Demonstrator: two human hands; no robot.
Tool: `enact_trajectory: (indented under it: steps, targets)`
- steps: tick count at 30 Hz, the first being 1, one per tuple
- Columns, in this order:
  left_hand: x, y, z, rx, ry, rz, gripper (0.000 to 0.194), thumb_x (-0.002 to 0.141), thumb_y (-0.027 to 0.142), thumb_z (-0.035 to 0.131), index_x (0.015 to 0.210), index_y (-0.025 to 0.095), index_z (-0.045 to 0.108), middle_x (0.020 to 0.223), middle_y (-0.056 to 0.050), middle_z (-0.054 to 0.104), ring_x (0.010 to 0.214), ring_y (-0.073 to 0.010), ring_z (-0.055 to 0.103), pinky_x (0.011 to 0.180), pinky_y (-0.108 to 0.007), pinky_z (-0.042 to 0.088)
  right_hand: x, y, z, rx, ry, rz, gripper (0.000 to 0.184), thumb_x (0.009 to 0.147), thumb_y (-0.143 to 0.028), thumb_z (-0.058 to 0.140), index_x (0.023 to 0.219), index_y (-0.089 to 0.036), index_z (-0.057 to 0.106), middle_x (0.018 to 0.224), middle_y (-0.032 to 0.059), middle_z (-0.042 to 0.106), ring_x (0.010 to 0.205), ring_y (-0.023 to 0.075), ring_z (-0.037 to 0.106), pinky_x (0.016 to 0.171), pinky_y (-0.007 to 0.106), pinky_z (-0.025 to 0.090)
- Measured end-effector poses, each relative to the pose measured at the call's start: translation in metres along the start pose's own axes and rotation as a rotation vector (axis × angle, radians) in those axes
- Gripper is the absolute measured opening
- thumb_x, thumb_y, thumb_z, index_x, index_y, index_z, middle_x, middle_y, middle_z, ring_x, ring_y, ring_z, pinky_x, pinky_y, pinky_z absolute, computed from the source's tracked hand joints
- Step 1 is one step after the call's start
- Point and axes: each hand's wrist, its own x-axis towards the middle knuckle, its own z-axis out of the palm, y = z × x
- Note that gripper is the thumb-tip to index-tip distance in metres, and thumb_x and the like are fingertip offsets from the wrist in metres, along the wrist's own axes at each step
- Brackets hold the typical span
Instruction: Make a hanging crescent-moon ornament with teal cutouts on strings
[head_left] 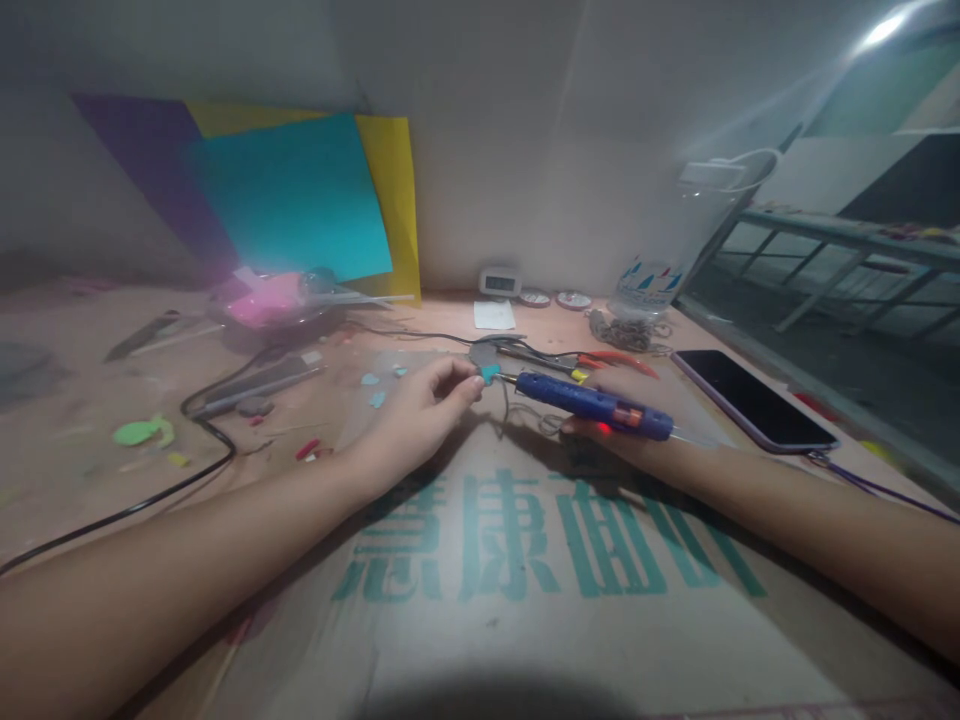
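Note:
My left hand (424, 408) pinches a small teal paper piece (490, 373) between thumb and fingertips above a sheet of cardboard (525, 600) printed with green characters. My right hand (611, 432) grips a blue glue gun (592, 402), whose nozzle points left and almost touches the teal piece. A red light glows on the gun's body. Most of the right hand's fingers are hidden under the gun.
A dark phone (752, 400) lies to the right. Scissors with orange handles (600, 360) sit behind the gun. Coloured paper sheets (300, 195) lean on the back wall. A black cable (202, 430), paper scraps (142, 432) and a plastic jar (660, 270) are around.

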Motion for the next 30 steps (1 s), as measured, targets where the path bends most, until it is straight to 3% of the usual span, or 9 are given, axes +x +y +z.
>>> enact_trajectory:
  steps: [8, 17, 24, 30]
  targets:
    - [0.001, -0.001, 0.000, -0.002, -0.004, 0.000, 0.017, 0.090, 0.031, 0.051, 0.083, 0.017, 0.056, 0.082, -0.001, 0.060, 0.080, -0.0160, 0.056, 0.077, -0.027, 0.042, 0.001, -0.003, -0.003, -0.010, -0.045, 0.018, 0.024, 0.078, -0.043, 0.065, 0.068, -0.023, 0.059, 0.065, 0.0004, 0.063, 0.069, 0.0192, 0.063, 0.060, 0.028, 0.046]
    - [0.001, -0.002, -0.001, 0.019, -0.006, 0.009, 0.019, 0.090, 0.034, 0.050, 0.082, 0.017, 0.057, 0.082, -0.002, 0.061, 0.079, -0.0166, 0.057, 0.076, -0.028, 0.044, 0.002, -0.001, -0.003, 0.034, -0.040, 0.031, 0.023, 0.078, -0.042, 0.066, 0.067, -0.023, 0.059, 0.062, 0.0000, 0.063, 0.061, 0.0187, 0.062, 0.058, 0.030, 0.047]
    - [0.000, 0.001, 0.000, 0.039, -0.007, 0.004, 0.018, 0.090, 0.031, 0.051, 0.081, 0.017, 0.057, 0.080, -0.001, 0.061, 0.077, -0.0157, 0.057, 0.075, -0.026, 0.043, 0.002, -0.011, -0.014, -0.015, -0.099, 0.035, 0.019, 0.081, -0.038, 0.065, 0.071, -0.023, 0.060, 0.069, 0.0017, 0.066, 0.071, 0.0209, 0.065, 0.063, 0.030, 0.048]
    - [0.001, -0.001, -0.001, 0.055, -0.014, 0.016, 0.018, 0.091, 0.032, 0.050, 0.083, 0.017, 0.056, 0.083, -0.001, 0.061, 0.078, -0.0156, 0.056, 0.075, -0.026, 0.043, 0.002, -0.001, -0.004, 0.026, -0.025, 0.032, 0.024, 0.077, -0.041, 0.068, 0.064, -0.023, 0.059, 0.062, 0.0000, 0.063, 0.065, 0.0198, 0.063, 0.059, 0.030, 0.046]
